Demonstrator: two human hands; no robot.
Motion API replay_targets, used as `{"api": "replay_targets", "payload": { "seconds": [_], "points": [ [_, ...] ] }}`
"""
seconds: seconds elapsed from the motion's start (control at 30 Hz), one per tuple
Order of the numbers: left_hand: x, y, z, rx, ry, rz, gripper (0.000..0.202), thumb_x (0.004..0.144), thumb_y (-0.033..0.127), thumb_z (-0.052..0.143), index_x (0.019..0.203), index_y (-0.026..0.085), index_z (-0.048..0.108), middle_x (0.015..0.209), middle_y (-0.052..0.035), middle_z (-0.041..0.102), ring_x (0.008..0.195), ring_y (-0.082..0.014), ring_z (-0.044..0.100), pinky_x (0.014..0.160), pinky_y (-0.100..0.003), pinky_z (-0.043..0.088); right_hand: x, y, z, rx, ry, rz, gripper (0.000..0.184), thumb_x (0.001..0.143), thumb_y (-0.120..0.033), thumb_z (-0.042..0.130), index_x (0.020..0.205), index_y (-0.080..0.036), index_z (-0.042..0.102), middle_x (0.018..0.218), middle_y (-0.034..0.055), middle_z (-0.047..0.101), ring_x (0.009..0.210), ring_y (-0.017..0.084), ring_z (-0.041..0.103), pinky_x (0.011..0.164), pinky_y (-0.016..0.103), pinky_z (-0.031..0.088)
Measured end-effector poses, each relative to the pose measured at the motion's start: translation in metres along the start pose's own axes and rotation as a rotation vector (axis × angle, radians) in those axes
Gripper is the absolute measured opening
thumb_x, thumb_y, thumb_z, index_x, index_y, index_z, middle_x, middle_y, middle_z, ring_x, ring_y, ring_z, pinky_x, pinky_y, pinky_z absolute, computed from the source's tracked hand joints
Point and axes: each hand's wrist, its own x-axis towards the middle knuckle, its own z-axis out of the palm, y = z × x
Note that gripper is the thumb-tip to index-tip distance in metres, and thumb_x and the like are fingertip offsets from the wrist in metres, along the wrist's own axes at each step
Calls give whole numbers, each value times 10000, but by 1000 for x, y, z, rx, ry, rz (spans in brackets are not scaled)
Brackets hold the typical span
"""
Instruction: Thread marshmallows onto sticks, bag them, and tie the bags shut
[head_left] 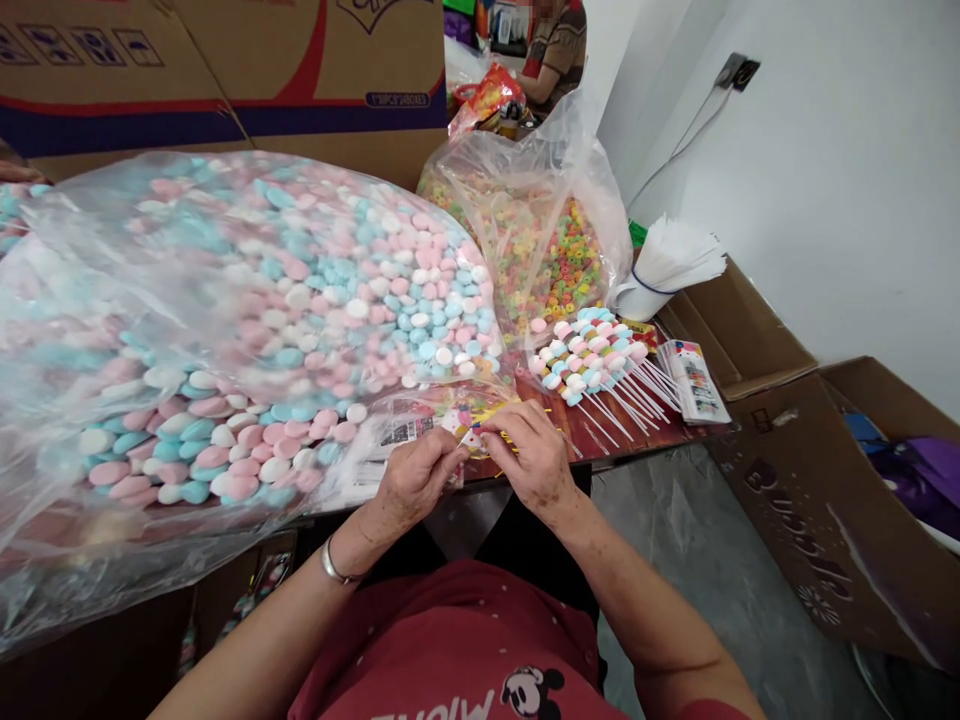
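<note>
Small clear packet (466, 428) with coloured print lies between our two hands at the near edge of the table (675, 434), part of it hidden by our fingers. Our left hand (421, 470) pinches it between thumb and bent forefinger, the other fingers curled in. Our right hand (534, 452) meets it from the other side, thumb and forefinger drawn close; we cannot tell whether they grip the packet or one of the thin yellow strips (489, 410) around them. A metal bracelet (336, 563) circles our left wrist.

Just beside our left hand, flat printed wrappers (367, 470) lie partly beneath the film of a large clear bag (90, 560), full of pink, blue and white candies. Beyond our right hand, candy skewers (589, 355) lie heaped, their white sticks pointing toward us, with printed cards (699, 385) next to them. Farther back stand a second clear bag (611, 190) of small coloured rings and a white mug (640, 299) holding pale strips (679, 255). A big carton (225, 80) rises behind the candies, an open carton (795, 520) stands at our right, and another person (559, 60) sits in the background.
</note>
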Motion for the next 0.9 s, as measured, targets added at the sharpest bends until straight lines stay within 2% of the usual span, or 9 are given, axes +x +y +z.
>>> {"api": "replay_targets", "payload": {
  "seconds": [0.17,0.23,0.33,0.4,0.47,0.57,0.67,0.77,0.9],
  "points": [
    [0,-1,0,7,-37,24,241,980,272,457,769,191,542,645,-2,628,559,-104,564,561,-208,445,1,-3,-5,84,-91,91,164,913,-193,520,803,-212,641,795,37,647,786,171,575,762,314,475],
    [0,-2,0,0,-34,49,218,979,250,457,788,189,543,653,-4,630,565,-105,567,560,-208,440,1,-5,-10,220,-181,261,155,902,-212,518,792,-199,626,737,7,621,700,137,560,674,264,454],
    [1,-3,-3,-23,-29,89,173,966,196,470,809,187,541,679,-11,635,583,-105,570,568,-204,438,2,-6,-19,489,-415,550,147,881,-288,532,854,-183,631,547,-66,500,486,85,453,490,209,348],
    [3,-3,-5,-25,-49,120,159,965,181,468,823,187,539,693,-16,634,594,-106,567,575,-200,443,2,-6,-22,643,-545,659,184,851,-333,557,879,-170,638,463,-97,426,410,69,385,434,197,284],
    [5,-2,-8,-11,-83,158,152,972,186,459,838,189,531,686,-11,623,588,-105,558,568,-195,445,0,-4,-22,730,-577,714,199,822,-348,578,852,-162,642,439,-106,393,383,57,348,410,191,245],
    [6,-1,-10,6,-113,194,150,984,203,442,854,189,516,676,-1,612,572,-101,553,553,-189,443,-5,-2,-19,766,-486,736,198,816,-331,571,853,-160,663,468,-98,401,383,47,336,404,189,241],
    [5,-1,-12,28,-110,194,139,986,217,439,880,187,524,679,2,612,557,-97,553,540,-187,439,-9,0,-18,763,-426,651,181,831,-294,575,859,-166,700,645,-36,573,469,51,411,466,198,331],
    [5,-2,-15,74,-79,232,105,979,217,455,943,180,546,686,-3,622,558,-102,567,536,-194,443,-9,2,-19,738,-393,522,167,849,-288,600,860,-187,733,879,23,672,658,92,527,605,225,433],
    [8,-2,-18,148,-24,309,105,932,181,548,1034,152,553,751,-45,670,630,-127,629,575,-207,489,-9,4,-20,693,-335,413,193,894,-329,596,904,-220,755,920,38,707,901,159,594,842,303,471]
  ]
}}
